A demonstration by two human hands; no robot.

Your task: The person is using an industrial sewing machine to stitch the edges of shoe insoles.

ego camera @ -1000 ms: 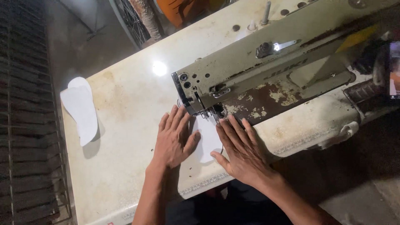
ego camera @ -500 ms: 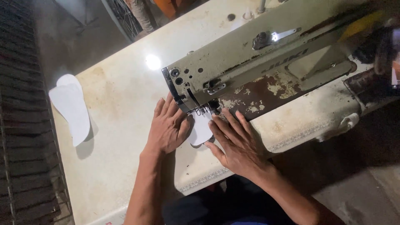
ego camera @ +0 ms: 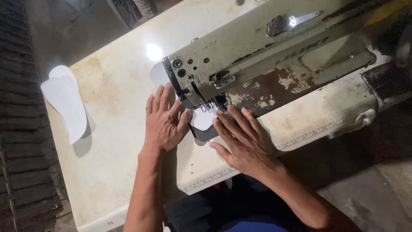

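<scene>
A worn, pale green sewing machine (ego camera: pixel 266 56) with rust patches stands on a cream table (ego camera: pixel 107 141). Under its needle lies a white sole-shaped piece (ego camera: pixel 202 119); its far end (ego camera: pixel 158 74) shows beyond the machine's head. My left hand (ego camera: pixel 165 122) lies flat on the piece left of the needle, fingers spread. On the right of the needle my right hand (ego camera: pixel 242 139) presses flat too, fingertips close to the presser foot. Neither hand grips anything.
A stack of white sole-shaped cutouts (ego camera: pixel 66 101) hangs over the table's left edge. A dark slatted rack (ego camera: pixel 19 141) runs along the left. A measuring strip (ego camera: pixel 214 176) lines the table's near edge. Bare floor (ego camera: pixel 373 189) lies at the right.
My view has shifted and drawn closer to the machine. Both hands stay flat on the white piece, which has slid further under the needle, away from me.
</scene>
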